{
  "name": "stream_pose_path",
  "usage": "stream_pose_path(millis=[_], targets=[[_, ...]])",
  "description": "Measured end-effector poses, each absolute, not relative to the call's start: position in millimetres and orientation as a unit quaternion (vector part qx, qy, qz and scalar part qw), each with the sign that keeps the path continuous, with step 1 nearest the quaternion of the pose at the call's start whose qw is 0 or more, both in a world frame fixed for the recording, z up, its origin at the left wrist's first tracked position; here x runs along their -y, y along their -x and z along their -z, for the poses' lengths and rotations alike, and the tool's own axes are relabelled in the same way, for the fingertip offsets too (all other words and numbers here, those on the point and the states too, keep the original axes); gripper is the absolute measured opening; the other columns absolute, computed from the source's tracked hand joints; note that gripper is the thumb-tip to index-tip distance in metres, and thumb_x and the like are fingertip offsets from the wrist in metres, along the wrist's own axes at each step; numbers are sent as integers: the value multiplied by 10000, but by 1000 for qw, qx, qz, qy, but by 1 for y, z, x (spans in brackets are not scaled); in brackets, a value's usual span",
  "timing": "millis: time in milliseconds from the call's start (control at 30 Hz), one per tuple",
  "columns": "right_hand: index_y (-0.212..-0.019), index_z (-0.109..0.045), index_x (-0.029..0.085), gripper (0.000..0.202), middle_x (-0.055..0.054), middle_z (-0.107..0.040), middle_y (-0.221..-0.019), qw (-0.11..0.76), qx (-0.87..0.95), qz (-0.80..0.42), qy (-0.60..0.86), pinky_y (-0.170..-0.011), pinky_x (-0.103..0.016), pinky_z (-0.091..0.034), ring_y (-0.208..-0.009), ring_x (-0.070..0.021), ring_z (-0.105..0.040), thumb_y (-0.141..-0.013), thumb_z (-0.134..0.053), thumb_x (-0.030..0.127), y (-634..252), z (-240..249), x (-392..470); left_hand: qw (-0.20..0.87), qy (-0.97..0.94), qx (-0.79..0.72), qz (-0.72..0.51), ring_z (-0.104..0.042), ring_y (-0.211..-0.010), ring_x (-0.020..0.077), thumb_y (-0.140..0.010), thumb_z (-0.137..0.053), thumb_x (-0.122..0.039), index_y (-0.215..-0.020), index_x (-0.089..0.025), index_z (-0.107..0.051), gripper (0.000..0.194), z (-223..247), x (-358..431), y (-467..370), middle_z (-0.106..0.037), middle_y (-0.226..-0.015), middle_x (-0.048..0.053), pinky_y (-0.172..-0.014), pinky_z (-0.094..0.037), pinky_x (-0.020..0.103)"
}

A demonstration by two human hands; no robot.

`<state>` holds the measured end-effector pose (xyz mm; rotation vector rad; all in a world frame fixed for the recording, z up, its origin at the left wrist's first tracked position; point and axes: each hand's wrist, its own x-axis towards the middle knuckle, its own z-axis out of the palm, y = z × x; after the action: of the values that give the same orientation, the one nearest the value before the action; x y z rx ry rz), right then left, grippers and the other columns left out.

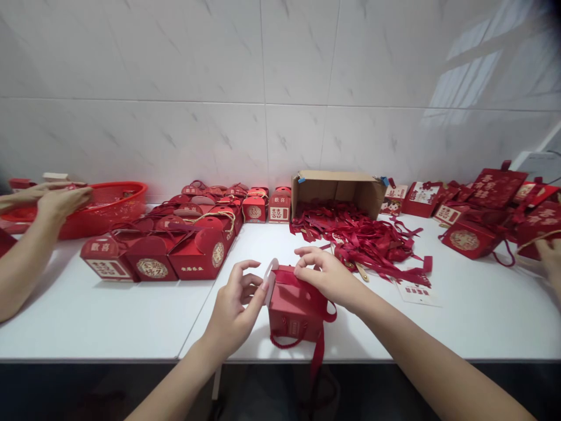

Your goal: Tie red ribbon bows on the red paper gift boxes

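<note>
Apparently light, crushable red box [298, 307]

Sits on the white table [363, 342]; best held by lower corners. My left hand [232, 310], loosely open, thumbs the raised flap [271, 275]; my right hand [328, 278] touches the ribbon [286, 278], grip unclear.

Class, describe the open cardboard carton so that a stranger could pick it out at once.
Below the pale marbled wall runs a long white table. At its back, just right of two small red gift boxes, sits a rectangular brown cardboard carton, its mouth facing us and spilling dark-red ribbons. Its plain brown sides set it apart from those printed red boxes.
</note>
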<state>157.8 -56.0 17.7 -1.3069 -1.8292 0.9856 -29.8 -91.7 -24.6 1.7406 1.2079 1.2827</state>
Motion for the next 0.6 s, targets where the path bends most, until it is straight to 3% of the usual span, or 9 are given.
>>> stream_pose_path(millis=[600], targets=[[-636,-650,194,139,-62,-521,-1224,324,707,-361,514,-984,-392,-272,-1207,-246,-415,-719,-549,240,-144,-21,45,328,-665,-467,-482,-609,-652,127,-855,-494,-314,-1095,-213,-376,286,21,94,27,-611,-768,0,-584,-490,219]])
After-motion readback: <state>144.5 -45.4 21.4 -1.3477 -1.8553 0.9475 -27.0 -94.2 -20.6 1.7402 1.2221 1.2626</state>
